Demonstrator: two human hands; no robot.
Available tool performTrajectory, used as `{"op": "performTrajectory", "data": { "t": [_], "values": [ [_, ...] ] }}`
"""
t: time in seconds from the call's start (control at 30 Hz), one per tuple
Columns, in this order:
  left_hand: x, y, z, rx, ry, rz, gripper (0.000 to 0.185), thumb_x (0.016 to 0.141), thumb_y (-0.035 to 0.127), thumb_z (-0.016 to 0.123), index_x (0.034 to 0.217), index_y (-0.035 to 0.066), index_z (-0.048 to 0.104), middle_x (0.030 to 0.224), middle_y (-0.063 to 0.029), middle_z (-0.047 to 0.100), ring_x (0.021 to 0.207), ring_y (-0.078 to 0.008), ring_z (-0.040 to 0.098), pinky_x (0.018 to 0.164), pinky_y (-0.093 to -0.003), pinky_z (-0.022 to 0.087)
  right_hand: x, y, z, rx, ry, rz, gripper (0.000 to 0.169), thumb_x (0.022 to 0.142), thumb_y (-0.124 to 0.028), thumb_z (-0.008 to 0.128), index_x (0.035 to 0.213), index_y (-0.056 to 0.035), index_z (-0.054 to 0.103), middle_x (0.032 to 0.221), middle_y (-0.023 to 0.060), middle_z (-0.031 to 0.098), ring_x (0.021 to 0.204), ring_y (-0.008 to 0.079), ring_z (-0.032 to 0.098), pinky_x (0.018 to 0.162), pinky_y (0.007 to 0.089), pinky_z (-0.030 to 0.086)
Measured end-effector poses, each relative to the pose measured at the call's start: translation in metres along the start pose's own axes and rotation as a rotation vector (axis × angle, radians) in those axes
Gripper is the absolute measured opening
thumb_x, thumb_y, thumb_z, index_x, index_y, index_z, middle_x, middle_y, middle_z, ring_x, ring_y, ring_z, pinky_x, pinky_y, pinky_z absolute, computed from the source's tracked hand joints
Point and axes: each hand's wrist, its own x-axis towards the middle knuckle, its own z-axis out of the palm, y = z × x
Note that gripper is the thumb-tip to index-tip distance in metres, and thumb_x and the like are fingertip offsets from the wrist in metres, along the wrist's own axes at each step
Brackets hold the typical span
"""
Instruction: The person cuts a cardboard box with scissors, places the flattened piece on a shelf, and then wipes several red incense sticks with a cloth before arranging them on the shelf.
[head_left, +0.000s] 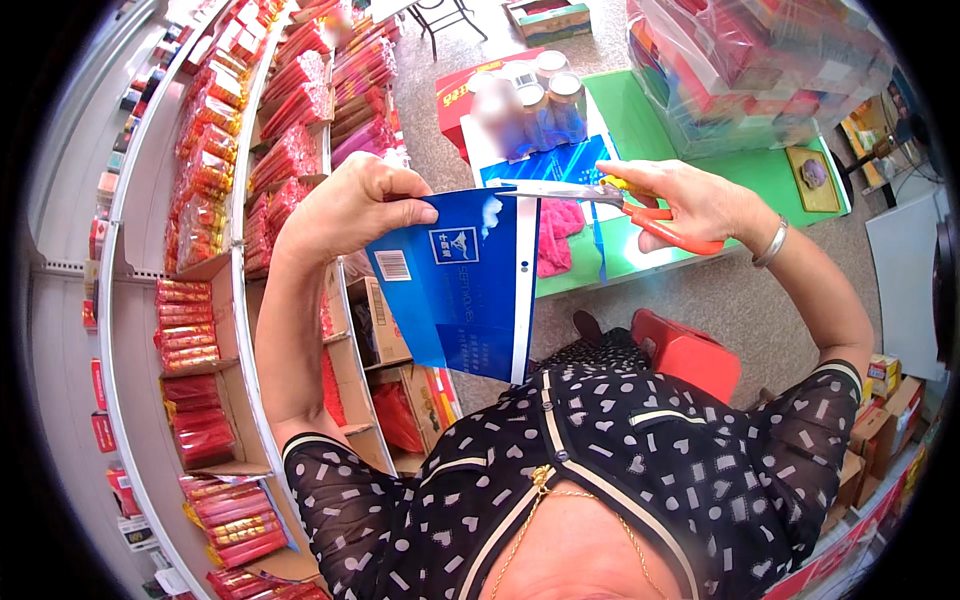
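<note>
My left hand (367, 201) pinches the upper left corner of a blue printed cardboard sheet (480, 300) between thumb and fingers. The sheet hangs in front of my chest, with a barcode, a logo, a torn white patch and a white strip along its right edge. In my right hand (686, 199) is a pair of scissors (592, 193) with orange and yellow handles. Their blades lie across the sheet's top edge beside the white strip; whether they cut into it I cannot tell.
A green-topped table (757, 176) ahead bears several shrink-wrapped cans (536, 109), a pink cloth (559, 232) and a plastic-wrapped stack of boxes (757, 75). Shelves (244, 315) of red packets stand at left. A red stool (686, 352) is below the table.
</note>
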Motion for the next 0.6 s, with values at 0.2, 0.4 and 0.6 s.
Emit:
{"op": "performTrajectory", "data": {
  "t": [0.2, 0.4, 0.6],
  "values": [
    [0.014, 0.003, -0.012, 0.097, -0.006, 0.055, 0.017, 0.076, 0.014, 0.068, 0.082, -0.002, 0.064, 0.06, -0.0093, 0.059, 0.055, -0.0085, 0.054, 0.052, -0.0261, 0.044, 0.001, 0.0, -0.01, -0.011, 0.014, 0.053, 0.079, 0.074, -0.037, 0.07, 0.131, 0.0041, 0.035, 0.101, 0.0221, 0.059, 0.095, 0.0359, 0.056, 0.083, 0.0396, 0.044],
    [0.017, -0.008, -0.027, 0.012, -0.042, -0.018, 0.017, 0.077, 0.013, 0.068, 0.082, -0.002, 0.064, 0.061, -0.0086, 0.06, 0.055, -0.0072, 0.054, 0.053, -0.0258, 0.044, 0.012, 0.006, -0.013, 0.024, 0.019, 0.046, 0.079, 0.072, -0.037, 0.071, 0.13, 0.0036, 0.036, 0.1, 0.0233, 0.059, 0.094, 0.0355, 0.057, 0.081, 0.0386, 0.044],
    [0.025, -0.012, -0.038, 0.027, -0.068, -0.046, 0.017, 0.077, 0.013, 0.067, 0.082, -0.002, 0.065, 0.062, -0.0077, 0.061, 0.056, -0.0072, 0.054, 0.055, -0.0249, 0.045, 0.025, 0.011, -0.014, -0.008, 0.057, -0.009, 0.072, 0.077, -0.034, 0.067, 0.13, 0.0032, 0.037, 0.098, 0.0219, 0.059, 0.093, 0.0359, 0.056, 0.079, 0.0396, 0.044]
  ]
}}
